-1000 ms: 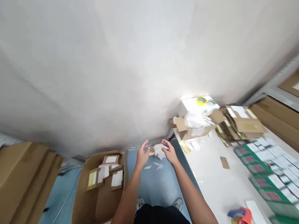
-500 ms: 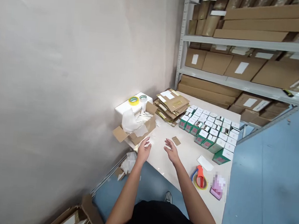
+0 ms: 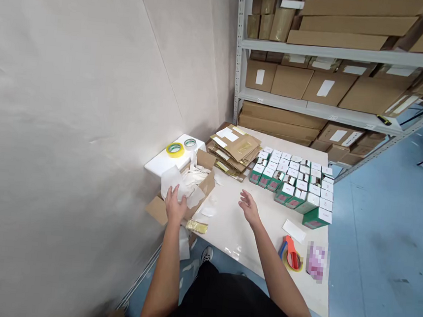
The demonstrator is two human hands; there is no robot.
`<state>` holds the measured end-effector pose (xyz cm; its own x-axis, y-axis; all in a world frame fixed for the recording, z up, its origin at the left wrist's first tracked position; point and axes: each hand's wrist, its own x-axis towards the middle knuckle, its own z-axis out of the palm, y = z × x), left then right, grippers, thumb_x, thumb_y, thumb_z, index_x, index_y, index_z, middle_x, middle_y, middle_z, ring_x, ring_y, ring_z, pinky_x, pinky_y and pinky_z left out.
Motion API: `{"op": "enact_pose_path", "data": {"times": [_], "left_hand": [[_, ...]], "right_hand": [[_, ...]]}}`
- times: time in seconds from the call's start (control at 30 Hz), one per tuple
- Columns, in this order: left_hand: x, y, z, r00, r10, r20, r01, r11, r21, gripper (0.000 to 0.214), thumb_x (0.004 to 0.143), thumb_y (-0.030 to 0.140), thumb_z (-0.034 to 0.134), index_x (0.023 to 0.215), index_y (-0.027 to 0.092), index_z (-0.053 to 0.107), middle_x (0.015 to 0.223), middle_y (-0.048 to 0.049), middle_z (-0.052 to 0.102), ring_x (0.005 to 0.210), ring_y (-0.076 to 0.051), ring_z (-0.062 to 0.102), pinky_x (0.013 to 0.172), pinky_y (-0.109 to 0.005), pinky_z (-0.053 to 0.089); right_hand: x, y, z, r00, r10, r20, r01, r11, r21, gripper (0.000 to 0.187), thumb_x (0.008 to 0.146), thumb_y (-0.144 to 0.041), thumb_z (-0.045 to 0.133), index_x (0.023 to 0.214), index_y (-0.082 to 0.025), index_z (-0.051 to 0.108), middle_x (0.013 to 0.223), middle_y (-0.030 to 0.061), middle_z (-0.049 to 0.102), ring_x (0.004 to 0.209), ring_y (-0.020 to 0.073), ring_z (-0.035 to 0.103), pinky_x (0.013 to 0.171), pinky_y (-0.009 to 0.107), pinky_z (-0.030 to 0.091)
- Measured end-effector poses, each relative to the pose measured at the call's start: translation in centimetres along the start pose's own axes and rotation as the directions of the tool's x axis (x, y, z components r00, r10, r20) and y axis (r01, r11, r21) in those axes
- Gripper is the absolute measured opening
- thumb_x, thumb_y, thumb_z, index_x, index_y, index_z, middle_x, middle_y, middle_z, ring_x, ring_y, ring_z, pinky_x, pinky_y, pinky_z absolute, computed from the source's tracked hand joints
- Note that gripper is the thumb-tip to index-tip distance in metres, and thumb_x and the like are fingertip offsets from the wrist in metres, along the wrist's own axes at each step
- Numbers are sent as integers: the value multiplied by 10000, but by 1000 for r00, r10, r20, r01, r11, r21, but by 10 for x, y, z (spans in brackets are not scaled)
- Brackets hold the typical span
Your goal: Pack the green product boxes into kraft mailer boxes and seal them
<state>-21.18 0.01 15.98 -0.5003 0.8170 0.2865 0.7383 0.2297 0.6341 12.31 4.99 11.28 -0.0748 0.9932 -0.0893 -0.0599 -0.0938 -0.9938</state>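
Note:
My left hand point(image 3: 175, 205) rests on white paper wrapping point(image 3: 174, 182) that spills from an open cardboard box point(image 3: 201, 180) at the table's left edge; its fingers lie spread on the paper. My right hand point(image 3: 248, 207) hovers open above the white table point(image 3: 235, 229), fingers apart and holding nothing. Rows of small green-and-white boxes point(image 3: 298, 183) stand to the right of that hand. A small gold packet point(image 3: 197, 226) lies on the table just below my left hand.
A stack of flat cardboard sleeves point(image 3: 234, 150) lies behind the open box. Two tape rolls point(image 3: 175, 149) sit on a white box. A red tape dispenser point(image 3: 292, 254) and a white slip point(image 3: 294, 231) lie near the front edge. Shelving with cartons point(image 3: 329, 85) stands behind.
The view swung up from the floor and carton to the table. My left hand moved left onto the white paper in the open box; my right hand stayed open over the table.

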Motion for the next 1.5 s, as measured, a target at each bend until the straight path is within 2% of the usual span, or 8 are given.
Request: {"op": "enact_pose_path", "data": {"times": [0.17, 0.3, 0.5, 0.6, 0.77, 0.97, 1.17, 1.5], "left_hand": [[56, -61, 18, 976, -25, 217, 15, 999, 48, 667, 906, 379, 609, 1540, 198, 504, 1671, -164, 336, 1556, -388, 259, 1264, -551, 229], [68, -98, 56, 882, -84, 464, 65, 996, 58, 700, 835, 373, 662, 1504, 206, 544, 1654, -199, 367, 1555, -423, 267, 1227, -604, 257], [91, -121, 86, 736, -171, 655, 51, 979, 199, 544, 778, 286, 650, 1319, 233, 684, 1486, -231, 563, 1407, -441, 500, 1094, -611, 417], [115, -115, 81, 728, -107, 678, -67, 972, 225, 481, 755, 251, 660, 1229, 199, 722, 1295, -208, 680, 1226, -417, 633, 1010, -551, 492], [153, -58, 56, 789, 57, 612, -273, 924, 267, 575, 781, 157, 600, 1348, 207, 681, 1335, -192, 655, 1276, -419, 577, 1057, -573, 462], [143, 63, 60, 665, 439, 604, -463, 877, -127, 524, 896, 184, 538, 1407, 217, 649, 1453, -128, 612, 1405, -322, 497, 1201, -485, 388], [47, 148, 115, 531, 515, 673, 0, 794, -608, 558, 988, 480, 581, 1510, 292, 530, 1560, -105, 528, 1364, -281, 567, 1079, -434, 519], [-78, 199, 184, 421, 398, 815, 325, 773, -545, 633, 968, 564, 617, 1516, 265, 513, 1566, -156, 513, 1439, -294, 507, 1152, -445, 443]], "right_hand": [[34, -7, 54, 999, -14, -36, 12, 999, -40, 678, 783, -425, 720, 1437, -323, 569, 1434, 114, 613, 1249, 304, 610, 1044, 536, 503], [48, -8, 86, 997, -4, -78, 1, 999, -38, 678, 779, -417, 723, 1432, -315, 571, 1434, 117, 611, 1238, 305, 616, 1047, 535, 500], [45, -5, 88, 978, 40, -204, -49, 998, -38, 645, 785, -398, 717, 1411, -315, 586, 1431, 112, 615, 1227, 296, 623, 1050, 524, 504], [41, -7, 81, 955, 43, -292, -54, 998, -32, 629, 784, -390, 710, 1397, -308, 595, 1422, 112, 621, 1219, 290, 627, 1040, 508, 512], [33, -15, 67, 916, -8, -401, 0, 1000, -19, 586, 798, -371, 687, 1374, -293, 610, 1404, 102, 631, 1204, 268, 626, 1021, 475, 523], [2, -27, 33, 871, -32, -490, 16, 999, -36, 552, 819, -316, 671, 1368, -294, 611, 1441, 85, 612, 1232, 259, 613, 995, 440, 536], [-46, -24, -19, 800, -15, -600, -14, 999, -43, 529, 833, -303, 660, 1360, -309, 610, 1447, 75, 612, 1249, 264, 617, 966, 426, 549], [-117, 25, -116, 620, 112, -777, -160, 987, 14, 523, 815, -379, 658, 1319, -244, 639, 1392, 122, 655, 1237, 285, 636, 1030, 462, 526]]}}
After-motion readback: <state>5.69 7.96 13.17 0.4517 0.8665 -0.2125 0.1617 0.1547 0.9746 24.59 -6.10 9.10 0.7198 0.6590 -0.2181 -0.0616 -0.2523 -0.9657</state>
